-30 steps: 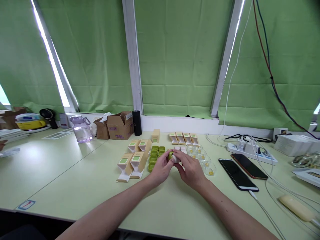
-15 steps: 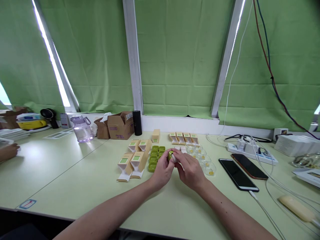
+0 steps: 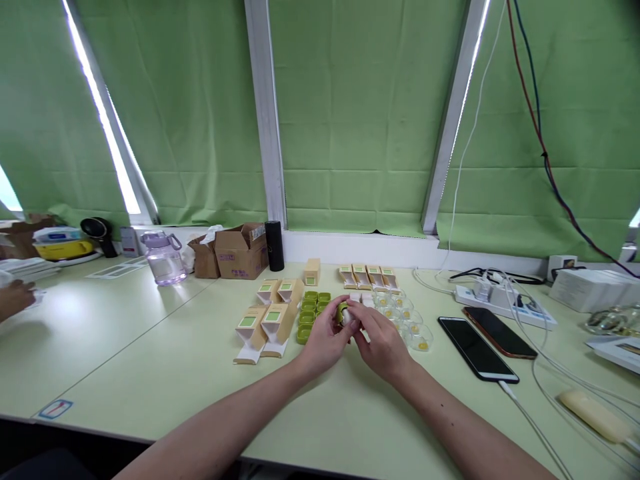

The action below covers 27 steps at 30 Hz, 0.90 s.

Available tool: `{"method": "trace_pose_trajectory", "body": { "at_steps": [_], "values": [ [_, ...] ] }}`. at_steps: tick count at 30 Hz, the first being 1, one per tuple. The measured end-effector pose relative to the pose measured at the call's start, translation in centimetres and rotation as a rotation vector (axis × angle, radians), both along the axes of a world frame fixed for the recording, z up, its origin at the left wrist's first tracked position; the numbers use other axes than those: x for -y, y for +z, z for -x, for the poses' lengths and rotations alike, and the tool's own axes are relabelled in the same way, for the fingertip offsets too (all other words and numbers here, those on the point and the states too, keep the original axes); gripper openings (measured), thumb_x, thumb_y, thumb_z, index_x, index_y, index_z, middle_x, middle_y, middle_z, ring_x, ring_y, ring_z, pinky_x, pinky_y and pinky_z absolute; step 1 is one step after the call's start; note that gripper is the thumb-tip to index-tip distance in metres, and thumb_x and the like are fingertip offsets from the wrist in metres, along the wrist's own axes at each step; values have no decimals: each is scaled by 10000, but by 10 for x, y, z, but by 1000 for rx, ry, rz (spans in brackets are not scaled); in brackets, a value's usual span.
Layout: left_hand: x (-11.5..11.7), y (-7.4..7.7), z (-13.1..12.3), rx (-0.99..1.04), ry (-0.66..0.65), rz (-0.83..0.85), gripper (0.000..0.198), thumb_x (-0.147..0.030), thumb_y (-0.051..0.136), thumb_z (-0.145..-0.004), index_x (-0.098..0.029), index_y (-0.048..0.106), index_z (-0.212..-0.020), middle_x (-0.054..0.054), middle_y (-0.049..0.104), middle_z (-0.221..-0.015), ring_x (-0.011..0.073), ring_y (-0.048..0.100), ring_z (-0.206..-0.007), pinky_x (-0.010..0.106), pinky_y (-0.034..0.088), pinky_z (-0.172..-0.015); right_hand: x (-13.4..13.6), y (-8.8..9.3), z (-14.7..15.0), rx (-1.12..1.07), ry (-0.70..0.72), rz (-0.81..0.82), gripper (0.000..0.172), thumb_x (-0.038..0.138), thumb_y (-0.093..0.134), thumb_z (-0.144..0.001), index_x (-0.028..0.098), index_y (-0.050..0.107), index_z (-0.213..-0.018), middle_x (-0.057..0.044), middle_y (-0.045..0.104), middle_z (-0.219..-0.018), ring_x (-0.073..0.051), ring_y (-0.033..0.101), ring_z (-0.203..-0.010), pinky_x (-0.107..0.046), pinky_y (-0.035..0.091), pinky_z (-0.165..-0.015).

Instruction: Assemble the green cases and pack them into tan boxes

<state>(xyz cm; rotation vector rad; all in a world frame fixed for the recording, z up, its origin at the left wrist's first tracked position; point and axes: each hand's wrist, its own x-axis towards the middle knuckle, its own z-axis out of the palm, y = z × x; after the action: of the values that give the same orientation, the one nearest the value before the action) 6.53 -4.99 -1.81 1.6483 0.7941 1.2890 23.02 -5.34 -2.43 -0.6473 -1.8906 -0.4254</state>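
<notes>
My left hand is closed round a small green-and-white piece, held up over the table. My right hand pinches the same piece from the other side, fingertips meeting those of the left. Fingers cover most of it, so its exact kind is hidden. Just left of it are rows of small square green cups, partly behind my left hand. Clear round plastic cups with yellow bits inside lie behind and right of my right hand. A few pale pieces show just beyond my fingers.
Opened small cartons stand left of the green cups, others at the back. Two phones and a power strip with cables lie right. A purple jug and cardboard box stand back left. Another person's hand is far left.
My fingers have shifted slightly round the small piece, and more of its white part shows between them. The other person's hand at the far left has moved a little.
</notes>
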Motion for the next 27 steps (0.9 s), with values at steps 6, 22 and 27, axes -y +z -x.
{"method": "trace_pose_trajectory", "body": {
  "at_steps": [6, 22, 27],
  "values": [
    [2, 6, 0, 26, -57, -36, 671, -608, 710, -910, -163, 570, -1392, 136, 703, -1170, 178, 653, -847, 303, 584, -746, 2, 3, 2, -26, 3, -38, 450, 82, 553, -1000, 209, 598, -1430, -164, 755, -1285, -266, 747, -1182, -425, 670, -959],
    [1, 4, 1, 0, -43, -48, 612, -605, 673, -938, -163, 575, -1351, 91, 686, -1034, 175, 617, -816, 346, 589, -809, 1, 3, 3, -7, -18, -26, 461, 68, 552, -986, 190, 603, -1427, -174, 759, -1275, -273, 758, -1154, -430, 671, -948],
    [0, 4, 1, 4, -38, -48, 604, -600, 668, -942, -163, 588, -1352, 98, 692, -1050, 190, 635, -840, 373, 590, -864, 1, 3, 3, -3, -21, -29, 462, 80, 550, -993, 197, 586, -1438, -179, 761, -1270, -280, 764, -1140, -443, 679, -927]
  ]
}}
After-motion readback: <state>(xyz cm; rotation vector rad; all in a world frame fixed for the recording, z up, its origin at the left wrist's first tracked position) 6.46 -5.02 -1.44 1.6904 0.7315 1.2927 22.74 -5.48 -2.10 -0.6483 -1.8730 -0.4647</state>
